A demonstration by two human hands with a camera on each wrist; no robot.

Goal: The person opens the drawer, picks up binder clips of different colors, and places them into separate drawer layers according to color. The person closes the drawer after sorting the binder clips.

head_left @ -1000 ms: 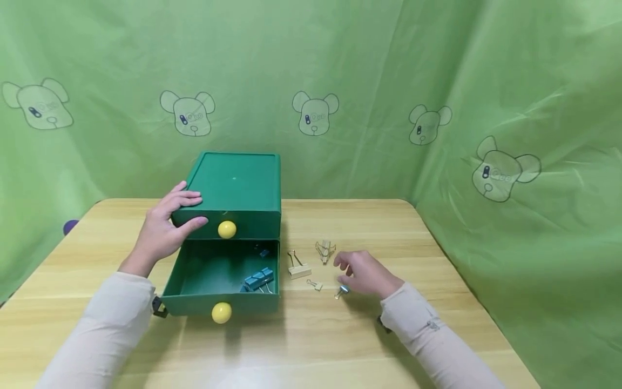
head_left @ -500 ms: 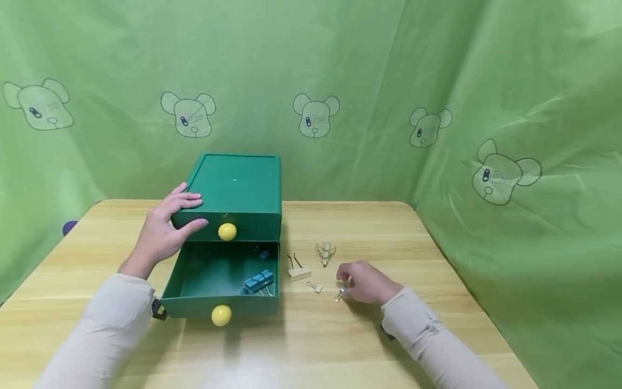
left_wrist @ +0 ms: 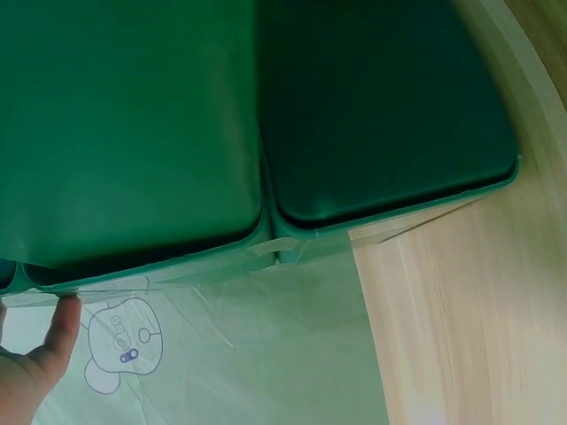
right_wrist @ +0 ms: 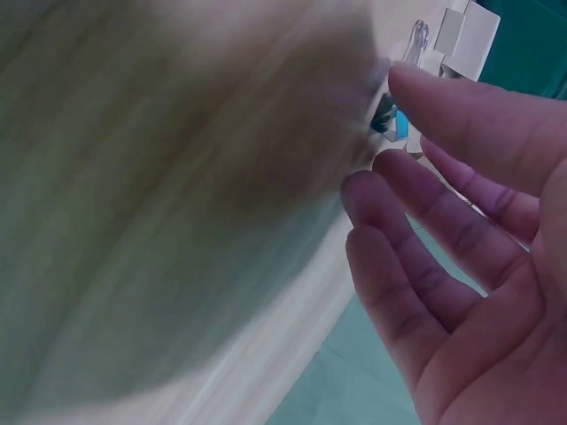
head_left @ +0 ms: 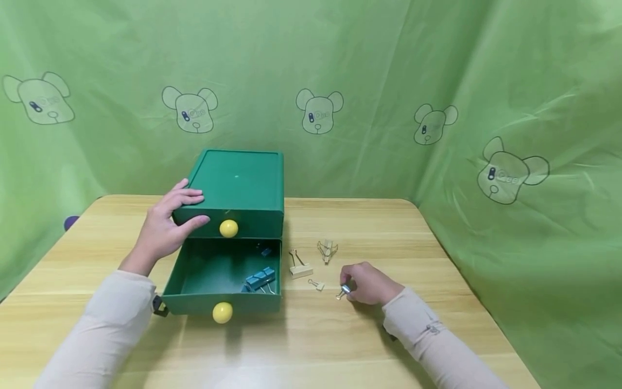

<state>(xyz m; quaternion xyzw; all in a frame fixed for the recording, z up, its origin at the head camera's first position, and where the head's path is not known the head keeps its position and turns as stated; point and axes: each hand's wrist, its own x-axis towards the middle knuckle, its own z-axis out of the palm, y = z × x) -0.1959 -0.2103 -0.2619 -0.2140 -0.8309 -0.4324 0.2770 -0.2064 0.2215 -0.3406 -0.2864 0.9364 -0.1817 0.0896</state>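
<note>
While I hold the head view on my monitor, I have the right hand [head_left: 370, 283] pinching a small blue binder clip [head_left: 345, 289] between thumb and forefinger, its wire handles angled down toward the near left. The clip is low over the wooden surface [head_left: 389, 232]; I cannot tell whether it touches it. My right wrist feed shows the other fingers loosely bent, with the clip partly hidden behind the thumb tip.

Over at the green drawer box [head_left: 238, 181], I see the left hand [head_left: 162, 229] resting on the near left corner, fingers laid out on the top and thumb against the front, with no clip in its grasp. The upper drawer's yellow knob [head_left: 229, 228] is just beside that thumb. Below, the lower drawer [head_left: 199, 304] is pulled out, and I make out blue clips [head_left: 259, 277] piled in its right side, with a smaller blue clip [head_left: 265, 252] farther back.

Between box and right hand I count three gold clips on the surface: a large one [head_left: 302, 270] near the box, a small one [head_left: 317, 285] nearer me, and another [head_left: 328, 249] farther back with its handles splayed.
</note>
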